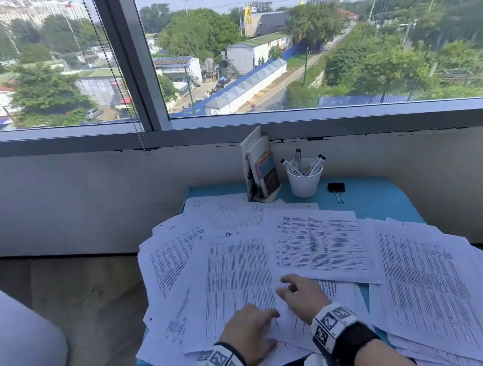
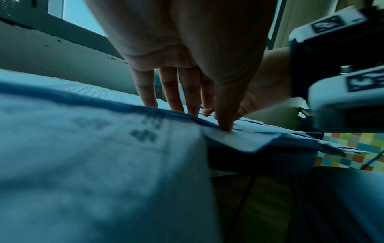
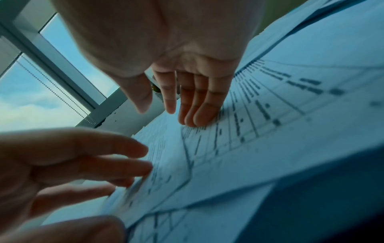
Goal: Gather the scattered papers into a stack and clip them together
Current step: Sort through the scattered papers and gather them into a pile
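Several printed sheets point(image 1: 320, 243) lie fanned and overlapping over a blue table point(image 1: 377, 200). A black binder clip point(image 1: 336, 188) sits at the table's back right, apart from both hands. My left hand point(image 1: 260, 326) rests on a sheet at the near edge, its straight fingers point(image 2: 170, 92) and thumb pressing down on the papers point(image 2: 83, 131). Just right of it, my right hand point(image 1: 295, 292) touches the centre sheets. In the right wrist view its fingertips point(image 3: 195, 115) lie on a printed page point(image 3: 290, 131), and my left hand point(image 3: 72, 164) shows at the lower left.
A white cup of markers point(image 1: 304, 179) and a small stand of books point(image 1: 260, 170) are at the table's back, against the wall under the window. A pale rounded cushion point(image 1: 18, 338) sits at the lower left. Bare floor lies left of the table.
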A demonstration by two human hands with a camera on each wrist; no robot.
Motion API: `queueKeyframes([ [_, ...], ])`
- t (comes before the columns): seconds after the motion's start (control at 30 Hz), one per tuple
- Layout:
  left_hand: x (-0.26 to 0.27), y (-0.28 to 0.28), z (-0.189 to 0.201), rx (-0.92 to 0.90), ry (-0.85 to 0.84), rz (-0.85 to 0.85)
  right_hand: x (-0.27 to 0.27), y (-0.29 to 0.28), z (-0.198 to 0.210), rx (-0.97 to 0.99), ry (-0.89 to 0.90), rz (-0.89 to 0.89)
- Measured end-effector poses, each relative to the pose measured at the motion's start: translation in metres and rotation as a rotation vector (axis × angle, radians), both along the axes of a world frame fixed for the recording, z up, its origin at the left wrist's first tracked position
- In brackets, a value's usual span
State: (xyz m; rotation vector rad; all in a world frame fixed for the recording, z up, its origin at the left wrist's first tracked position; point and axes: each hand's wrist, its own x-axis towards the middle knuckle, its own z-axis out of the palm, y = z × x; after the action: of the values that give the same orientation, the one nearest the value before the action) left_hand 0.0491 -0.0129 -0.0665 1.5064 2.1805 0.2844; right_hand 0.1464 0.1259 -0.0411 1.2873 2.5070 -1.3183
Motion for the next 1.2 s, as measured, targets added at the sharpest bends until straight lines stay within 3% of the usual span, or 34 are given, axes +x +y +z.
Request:
queueKeyframes([
  [0.17,0.006,-0.001,-0.004,0.076,-0.057,-0.054,-0.012,-0.004,-0.009,0.015,-0.100,-0.113],
  [0.33,0.011,0.003,-0.008,0.120,0.074,-0.147,-0.018,-0.007,-0.012,0.031,-0.123,-0.183],
  [0.4,0.011,0.003,-0.011,0.253,0.034,-0.105,-0.014,-0.005,-0.012,-0.024,-0.066,-0.201],
  [0.47,0.009,0.003,-0.013,0.447,-0.051,0.042,-0.008,0.000,-0.015,-0.087,-0.013,-0.254],
  [0.53,0.007,0.004,-0.008,0.622,-0.076,0.137,-0.003,0.005,-0.013,-0.253,0.108,-0.354],
  [0.63,0.019,0.010,0.001,0.656,-0.104,-0.028,-0.001,0.009,-0.007,-0.530,0.191,-0.417],
  [0.7,0.030,0.012,0.004,0.639,-0.084,-0.164,0.004,0.010,-0.007,-0.456,0.162,-0.354],
  [0.77,0.030,0.006,0.007,0.626,-0.077,-0.190,0.014,0.015,-0.012,-0.337,0.201,-0.388],
  [0.83,0.015,-0.003,0.001,0.687,0.030,-0.068,0.028,0.022,-0.015,-0.203,0.194,-0.447],
  [0.9,-0.014,-0.016,-0.006,0.652,0.170,0.198,0.043,0.026,-0.017,-0.165,0.171,-0.497],
  [1.03,-0.067,-0.049,0.003,-0.026,0.187,0.841,0.054,0.025,-0.027,-0.188,0.134,-0.523],
  [1.1,-0.081,-0.062,0.008,-0.137,0.099,0.954,0.054,0.025,-0.030,-0.181,0.125,-0.519],
  [1.2,-0.089,-0.068,0.009,-0.206,0.088,0.946,0.053,0.026,-0.030,-0.189,0.126,-0.513],
])
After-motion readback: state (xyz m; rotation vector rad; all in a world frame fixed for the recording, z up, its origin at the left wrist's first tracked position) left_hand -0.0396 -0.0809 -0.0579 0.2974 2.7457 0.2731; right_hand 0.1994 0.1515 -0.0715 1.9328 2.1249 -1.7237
